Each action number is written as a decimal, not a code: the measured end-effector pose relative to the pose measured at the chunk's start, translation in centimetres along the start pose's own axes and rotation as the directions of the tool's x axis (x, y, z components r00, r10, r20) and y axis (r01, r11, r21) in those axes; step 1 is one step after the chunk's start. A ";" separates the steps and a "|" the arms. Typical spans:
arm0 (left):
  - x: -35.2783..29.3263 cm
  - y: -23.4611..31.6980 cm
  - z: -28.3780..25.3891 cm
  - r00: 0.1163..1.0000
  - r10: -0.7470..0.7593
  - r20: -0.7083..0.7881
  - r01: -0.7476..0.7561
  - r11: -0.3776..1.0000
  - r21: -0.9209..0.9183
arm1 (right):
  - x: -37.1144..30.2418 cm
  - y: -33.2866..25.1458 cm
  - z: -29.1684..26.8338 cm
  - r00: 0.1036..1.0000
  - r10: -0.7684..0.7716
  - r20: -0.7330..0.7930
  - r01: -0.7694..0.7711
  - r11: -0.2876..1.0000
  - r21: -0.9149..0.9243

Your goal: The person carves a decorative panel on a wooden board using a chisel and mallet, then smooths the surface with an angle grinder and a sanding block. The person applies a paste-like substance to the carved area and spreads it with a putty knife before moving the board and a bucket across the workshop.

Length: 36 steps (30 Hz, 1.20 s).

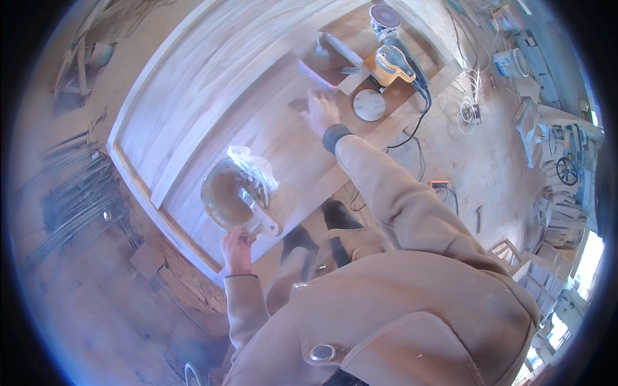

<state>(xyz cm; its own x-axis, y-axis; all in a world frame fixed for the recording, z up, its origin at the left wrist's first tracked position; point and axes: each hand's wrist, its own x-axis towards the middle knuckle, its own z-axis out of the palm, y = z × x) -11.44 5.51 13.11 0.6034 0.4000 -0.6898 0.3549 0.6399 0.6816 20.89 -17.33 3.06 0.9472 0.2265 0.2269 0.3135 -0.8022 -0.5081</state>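
Note:
A round bowl (215,186) sits near the left end of a wooden panel, brownish material inside it. My left hand (237,251) grips the bowl's near rim. Across the bowl lies a scraper with a pale handle (265,217), and crumpled clear plastic (253,166) hangs over the far right rim. My right hand (320,114) is stretched out over the panel, fingers apart, just short of a thin pink strip-like thing (317,75) whose kind I cannot make out. Right of that hand lies a round pale sanding disc (369,105).
The large wooden panel (193,103) has a raised edge. At its far right rest a yellow sander (389,66), an angle grinder (386,18), a hammer (340,48) and a small wood block (351,82). A black cord (421,116) drops to the floor, where a bucket (510,63) stands.

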 end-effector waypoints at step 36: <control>1.0 -0.4 6.7 0.997 -0.037 0.066 0.027 0.989 0.148 | 0.2 12.3 -7.5 0.909 0.416 0.037 -0.380 0.861 -0.337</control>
<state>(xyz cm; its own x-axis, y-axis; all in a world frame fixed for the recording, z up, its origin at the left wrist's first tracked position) -6.19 1.29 13.81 0.6359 0.3313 -0.6971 0.4729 0.5465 0.6911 24.46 -31.29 3.11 0.9936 -0.1072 -0.0363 -0.1128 -0.9633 -0.2437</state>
